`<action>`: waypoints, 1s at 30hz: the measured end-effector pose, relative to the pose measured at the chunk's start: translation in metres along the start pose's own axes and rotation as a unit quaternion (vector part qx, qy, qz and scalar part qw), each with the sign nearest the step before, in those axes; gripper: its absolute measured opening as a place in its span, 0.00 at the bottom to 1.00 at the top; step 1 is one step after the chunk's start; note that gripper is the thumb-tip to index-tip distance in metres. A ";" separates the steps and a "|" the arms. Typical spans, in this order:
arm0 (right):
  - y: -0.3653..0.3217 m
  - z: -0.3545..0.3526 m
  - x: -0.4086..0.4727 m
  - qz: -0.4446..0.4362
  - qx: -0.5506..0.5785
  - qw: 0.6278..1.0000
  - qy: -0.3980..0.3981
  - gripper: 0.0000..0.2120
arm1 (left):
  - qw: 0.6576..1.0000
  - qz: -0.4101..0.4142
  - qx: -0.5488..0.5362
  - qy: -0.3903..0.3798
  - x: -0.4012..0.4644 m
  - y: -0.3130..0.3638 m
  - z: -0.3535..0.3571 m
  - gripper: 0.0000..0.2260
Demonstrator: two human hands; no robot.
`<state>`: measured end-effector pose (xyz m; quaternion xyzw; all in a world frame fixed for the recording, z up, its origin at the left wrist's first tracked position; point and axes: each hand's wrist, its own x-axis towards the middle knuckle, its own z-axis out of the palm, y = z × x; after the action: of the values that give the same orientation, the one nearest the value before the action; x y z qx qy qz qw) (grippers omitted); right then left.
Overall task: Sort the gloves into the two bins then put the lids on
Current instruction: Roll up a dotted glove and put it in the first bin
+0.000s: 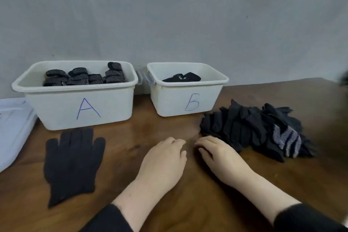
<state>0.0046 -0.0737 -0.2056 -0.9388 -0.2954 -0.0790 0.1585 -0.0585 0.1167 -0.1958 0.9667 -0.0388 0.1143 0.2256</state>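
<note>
Grey wall (188, 15) behind; brown wooden table (188, 203) in front of it.

Bin A (79, 103): white plastic, letter A in blue on the front wall, at the back left of the table. Holds several rolled black gloves with pale dotted pattern (84, 77), piled close to the rim.

Bin B (188, 98): white plastic, smaller, blue letter on the front, just right of bin A, lid clips showing at its left end. Holds a few plain black gloves (182, 77), lying low.

Lids (13, 128): white, stacked at the table's left edge, beside bin A.

Single glove (72, 164): plain black, flat on the table in front of bin A, fingers pointing to the bin, apart from both hands.

Pile (254, 130): unsorted black gloves on the table, right of bin B; one dotted grey-striped glove (287, 141) lies on its near right side.

Left hand (163, 164): palm down on the table at centre, fingers loosely bent, grasping nothing.

Right hand (220, 158): palm down just beside the left, fingers loosely bent, at the near left edge of the pile; nothing grasped.

Dark sleeves (308, 218) at both wrists.
</note>
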 end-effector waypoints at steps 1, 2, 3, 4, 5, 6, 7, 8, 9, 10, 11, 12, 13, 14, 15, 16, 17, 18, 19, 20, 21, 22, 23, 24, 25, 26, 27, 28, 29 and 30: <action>0.006 0.000 -0.006 0.006 0.003 1.000 0.010 0.15 | 1.000 -0.002 0.006 0.000 0.004 0.006 0.009 0.19; 0.010 0.000 -0.010 0.016 0.012 0.999 0.025 0.15 | 1.000 -0.005 0.011 0.006 0.007 0.012 0.016 0.18; 0.009 0.001 -0.009 0.022 0.022 0.999 0.043 0.14 | 1.000 -0.011 0.012 0.016 0.011 0.015 0.020 0.18; 0.010 0.002 -0.009 0.028 0.029 0.998 0.057 0.14 | 1.000 -0.015 0.010 0.021 0.016 0.021 0.025 0.18; 0.011 0.003 -0.010 0.032 0.034 0.997 0.068 0.14 | 1.000 -0.019 0.006 0.023 0.020 0.026 0.030 0.18; 0.011 0.004 -0.010 0.033 0.044 0.995 0.079 0.14 | 0.999 -0.023 0.001 0.023 0.024 0.030 0.034 0.17; 0.012 0.005 -0.010 0.036 0.059 0.993 0.092 0.13 | 0.999 -0.027 -0.004 0.021 0.026 0.033 0.037 0.17; 0.014 0.005 -0.012 0.040 0.079 0.990 0.110 0.13 | 0.999 -0.027 -0.005 0.018 0.028 0.035 0.039 0.17; 0.017 0.004 -0.013 0.046 0.097 0.986 0.130 0.12 | 1.000 -0.024 -0.006 0.015 0.028 0.035 0.039 0.17; 0.020 0.003 -0.014 0.054 0.111 0.981 0.150 0.11 | 1.000 -0.020 -0.007 0.009 0.028 0.035 0.039 0.17; 0.023 0.001 -0.014 0.059 0.116 0.977 0.169 0.10 | 1.000 -0.016 -0.013 0.002 0.027 0.034 0.037 0.17; 0.026 0.000 -0.014 0.057 0.113 0.974 0.190 0.09 | 1.000 -0.012 -0.019 -0.006 0.026 0.033 0.036 0.17; 0.029 -0.001 -0.014 0.050 0.102 0.970 0.215 0.08 | 1.000 -0.008 -0.027 -0.011 0.024 0.032 0.035 0.17; 0.032 -0.002 -0.013 0.044 0.087 0.965 0.244 0.08 | 0.999 -0.006 -0.034 -0.013 0.022 0.032 0.033 0.17; 0.036 -0.004 -0.013 0.046 0.070 0.959 0.272 0.07 | 0.999 -0.006 -0.042 -0.015 0.021 0.032 0.033 0.17; 0.041 -0.007 -0.012 0.054 0.050 0.951 0.300 0.07 | 0.999 -0.006 -0.047 -0.015 0.020 0.032 0.033 0.16; 0.047 -0.011 -0.010 0.068 0.029 0.943 0.324 0.08 | 0.999 -0.006 -0.051 -0.014 0.020 0.033 0.033 0.16; 0.054 -0.016 -0.009 0.086 0.004 0.936 0.341 0.10 | 0.998 -0.005 -0.053 -0.014 0.020 0.032 0.033 0.16; 0.062 -0.022 -0.008 0.111 -0.021 0.931 0.347 0.13 | 0.998 -0.004 -0.055 -0.013 0.020 0.032 0.033 0.16; 0.070 -0.028 -0.007 0.137 -0.045 0.930 0.339 0.16 | 0.998 -0.004 -0.057 -0.014 0.021 0.032 0.033 0.16; 0.078 -0.035 -0.006 0.164 -0.065 0.932 0.315 0.18 | 0.998 -0.004 -0.061 -0.014 0.021 0.031 0.033 0.16; 0.087 -0.041 -0.004 0.191 -0.079 0.938 0.279 0.19 | 0.998 -0.005 -0.064 -0.013 0.022 0.030 0.033 0.16; 0.093 -0.046 -0.003 0.213 -0.085 0.944 0.239 0.19 | 0.998 -0.006 -0.066 -0.012 0.024 0.029 0.033 0.16; 0.098 -0.051 -0.001 0.227 -0.079 0.948 0.207 0.18 | 0.998 -0.007 -0.068 -0.013 0.024 0.029 0.033 0.16; 0.101 -0.055 0.001 0.232 -0.066 0.952 0.188 0.16 | 0.997 -0.008 -0.070 -0.013 0.025 0.029 0.033 0.16; 0.103 -0.060 0.002 0.231 -0.049 0.955 0.180 0.14 | 0.997 -0.007 -0.070 -0.015 0.025 0.029 0.033 0.16; 0.103 -0.064 0.003 0.232 -0.034 0.957 0.172 0.13 | 0.997 -0.007 -0.069 -0.017 0.025 0.029 0.032 0.16; 0.103 -0.068 0.004 0.235 -0.020 0.958 0.162 0.12 | 0.997 -0.006 -0.069 -0.019 0.025 0.029 0.032 0.16; 0.102 -0.072 0.005 0.241 -0.007 0.959 0.149 0.11 | 0.997 -0.005 -0.069 -0.021 0.025 0.029 0.032 0.16; 0.102 -0.077 0.006 0.247 0.005 0.959 0.138 0.11 | 0.997 -0.005 -0.070 -0.022 0.025 0.029 0.032 0.16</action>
<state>0.0639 -0.1758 -0.1577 -0.9617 -0.0297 -0.1643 0.2174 -0.0313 0.0759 -0.2049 0.9511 -0.0472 0.0888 0.2920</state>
